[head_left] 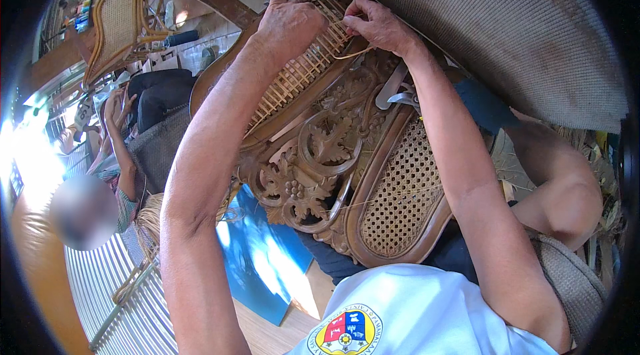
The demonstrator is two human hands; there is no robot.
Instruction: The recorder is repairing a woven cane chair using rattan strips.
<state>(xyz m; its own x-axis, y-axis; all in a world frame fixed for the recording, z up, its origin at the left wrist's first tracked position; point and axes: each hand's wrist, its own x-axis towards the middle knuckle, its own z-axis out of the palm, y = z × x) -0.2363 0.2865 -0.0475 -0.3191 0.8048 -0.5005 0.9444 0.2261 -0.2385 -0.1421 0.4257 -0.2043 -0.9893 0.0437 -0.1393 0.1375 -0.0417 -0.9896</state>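
A carved wooden chair back [320, 155] lies across my lap. My left hand [292, 25] is curled over the half-woven cane panel [287, 88] at its top; what those fingers hold is hidden. My right hand [370, 25] pinches a thin cane strand at the panel's right edge. A loose strand [353, 55] runs below it. Beside the carving rest a metal hand tool [403, 98] and a pale flat piece [387, 88], partly behind my right forearm. A finished cane panel [393, 202] sits at the lower right.
At left another person [150, 102] sits with hands raised, near a rattan chair [113, 22]. Ribbed sacking-like padding [507, 22] fills the upper right. A blue board [253, 262], a bundle of cane [153, 222] and a striped seat [100, 288] lie lower left.
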